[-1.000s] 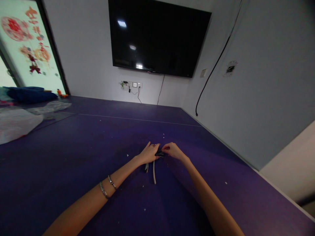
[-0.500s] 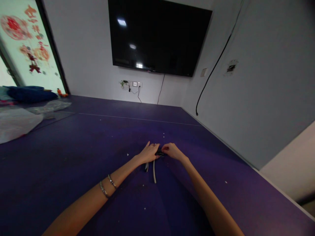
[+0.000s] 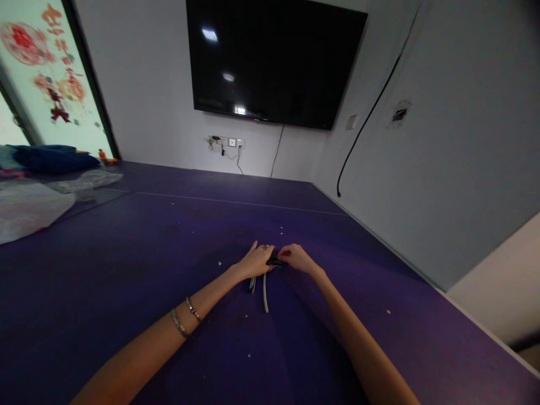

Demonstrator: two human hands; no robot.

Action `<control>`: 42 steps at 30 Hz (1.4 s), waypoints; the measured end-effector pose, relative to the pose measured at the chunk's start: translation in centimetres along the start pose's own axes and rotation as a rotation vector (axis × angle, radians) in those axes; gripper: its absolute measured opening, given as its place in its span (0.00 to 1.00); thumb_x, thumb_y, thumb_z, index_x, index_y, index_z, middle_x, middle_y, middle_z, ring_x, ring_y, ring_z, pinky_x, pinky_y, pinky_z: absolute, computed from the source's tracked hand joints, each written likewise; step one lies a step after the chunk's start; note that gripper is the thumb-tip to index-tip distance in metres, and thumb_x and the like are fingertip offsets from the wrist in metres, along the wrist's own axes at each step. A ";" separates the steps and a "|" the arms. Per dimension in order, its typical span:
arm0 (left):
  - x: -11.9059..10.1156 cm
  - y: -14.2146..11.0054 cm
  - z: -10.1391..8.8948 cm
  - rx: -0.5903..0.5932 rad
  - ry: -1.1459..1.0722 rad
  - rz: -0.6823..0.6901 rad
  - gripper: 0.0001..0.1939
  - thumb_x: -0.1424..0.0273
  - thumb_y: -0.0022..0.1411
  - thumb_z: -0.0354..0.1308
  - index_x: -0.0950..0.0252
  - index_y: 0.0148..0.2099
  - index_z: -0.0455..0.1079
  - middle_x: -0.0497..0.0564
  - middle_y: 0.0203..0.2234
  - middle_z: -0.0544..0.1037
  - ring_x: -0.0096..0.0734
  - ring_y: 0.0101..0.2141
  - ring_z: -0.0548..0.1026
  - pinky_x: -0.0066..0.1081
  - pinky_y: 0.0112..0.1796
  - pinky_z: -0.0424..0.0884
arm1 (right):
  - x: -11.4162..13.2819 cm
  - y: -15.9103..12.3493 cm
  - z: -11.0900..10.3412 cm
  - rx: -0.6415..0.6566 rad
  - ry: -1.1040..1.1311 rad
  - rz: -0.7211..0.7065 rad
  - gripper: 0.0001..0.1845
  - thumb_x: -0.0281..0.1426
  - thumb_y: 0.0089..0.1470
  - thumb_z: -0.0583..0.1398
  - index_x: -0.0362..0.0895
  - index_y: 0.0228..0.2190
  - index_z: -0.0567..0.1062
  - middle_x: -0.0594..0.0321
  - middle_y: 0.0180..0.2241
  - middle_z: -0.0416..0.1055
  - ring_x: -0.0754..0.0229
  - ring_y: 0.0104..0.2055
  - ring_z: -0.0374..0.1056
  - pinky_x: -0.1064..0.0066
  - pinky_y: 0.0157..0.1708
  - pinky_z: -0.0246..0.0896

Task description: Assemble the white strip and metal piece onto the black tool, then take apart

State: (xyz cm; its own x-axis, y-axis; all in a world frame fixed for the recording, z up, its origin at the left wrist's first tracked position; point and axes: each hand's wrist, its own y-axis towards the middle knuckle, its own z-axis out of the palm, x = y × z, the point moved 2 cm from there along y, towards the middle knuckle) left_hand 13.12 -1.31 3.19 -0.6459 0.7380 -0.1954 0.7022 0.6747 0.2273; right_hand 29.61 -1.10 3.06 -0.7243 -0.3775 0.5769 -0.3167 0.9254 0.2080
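My left hand (image 3: 255,262) is closed around a small black object (image 3: 275,262) low over the purple surface, its thumb side turned toward my right hand. My right hand (image 3: 295,257) pinches the other end of the black object with bent fingertips. Under my left palm a pale cord (image 3: 265,293) comes out and hangs or lies toward me. Beside it shows a short piece, pale and black (image 3: 252,284), partly covered by the hand. Much of the black object is hidden by fingers, and its kind is too small to make out.
The purple surface (image 3: 189,315) carries several white scraps. At the left are a clear plastic bag (image 3: 31,211) and dark blue cloth (image 3: 53,158). A television (image 3: 274,62) hangs on the far wall above sockets (image 3: 232,142). A black cable (image 3: 371,112) dangles along the right wall.
Both hands keep nearly the same place and hold. Slightly more of the black object shows between them. The camera view has shifted a little.
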 end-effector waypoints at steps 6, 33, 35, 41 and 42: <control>0.2 0.1 0.3 0.002 0.001 -0.001 0.26 0.64 0.57 0.53 0.67 0.55 0.54 0.60 0.52 0.67 0.42 0.52 0.64 0.48 0.56 0.47 | 0.1 0.0 0.1 0.003 -0.026 0.020 0.10 0.26 0.46 0.56 0.40 0.27 0.79 0.59 0.25 0.75 0.62 0.26 0.67 0.74 0.28 0.60; 0.2 0.0 0.3 -0.002 -0.013 0.002 0.25 0.64 0.57 0.53 0.66 0.54 0.55 0.60 0.50 0.68 0.44 0.52 0.64 0.50 0.54 0.49 | 0.1 -0.1 0.0 0.005 0.016 0.020 0.10 0.26 0.46 0.56 0.40 0.28 0.78 0.60 0.25 0.75 0.63 0.27 0.67 0.74 0.29 0.60; 0.2 0.1 0.3 0.001 -0.001 0.000 0.24 0.64 0.57 0.53 0.66 0.54 0.55 0.60 0.51 0.68 0.44 0.53 0.63 0.51 0.55 0.48 | 0.1 -0.1 -0.3 -0.001 0.019 0.027 0.10 0.27 0.46 0.56 0.40 0.28 0.78 0.60 0.25 0.75 0.62 0.27 0.67 0.74 0.28 0.60; -0.4 0.0 -0.2 0.014 0.026 -0.009 0.25 0.63 0.57 0.53 0.66 0.55 0.55 0.61 0.52 0.67 0.45 0.54 0.61 0.52 0.55 0.46 | 0.2 -0.4 -1.6 -0.020 0.061 0.066 0.11 0.28 0.46 0.56 0.40 0.29 0.78 0.60 0.25 0.74 0.62 0.26 0.67 0.74 0.25 0.59; -0.5 0.0 -0.2 0.016 0.025 -0.010 0.26 0.64 0.57 0.53 0.66 0.56 0.54 0.61 0.52 0.66 0.45 0.54 0.61 0.51 0.55 0.46 | 0.2 -0.4 -1.8 -0.017 0.070 0.069 0.11 0.29 0.46 0.56 0.40 0.29 0.78 0.60 0.25 0.74 0.62 0.26 0.67 0.74 0.25 0.59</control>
State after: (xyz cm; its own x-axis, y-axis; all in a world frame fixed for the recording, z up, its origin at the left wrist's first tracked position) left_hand 13.36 -1.65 3.53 -0.6597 0.7311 -0.1737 0.7004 0.6820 0.2103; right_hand 30.65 -1.55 4.50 -0.6990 -0.3107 0.6441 -0.2571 0.9497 0.1790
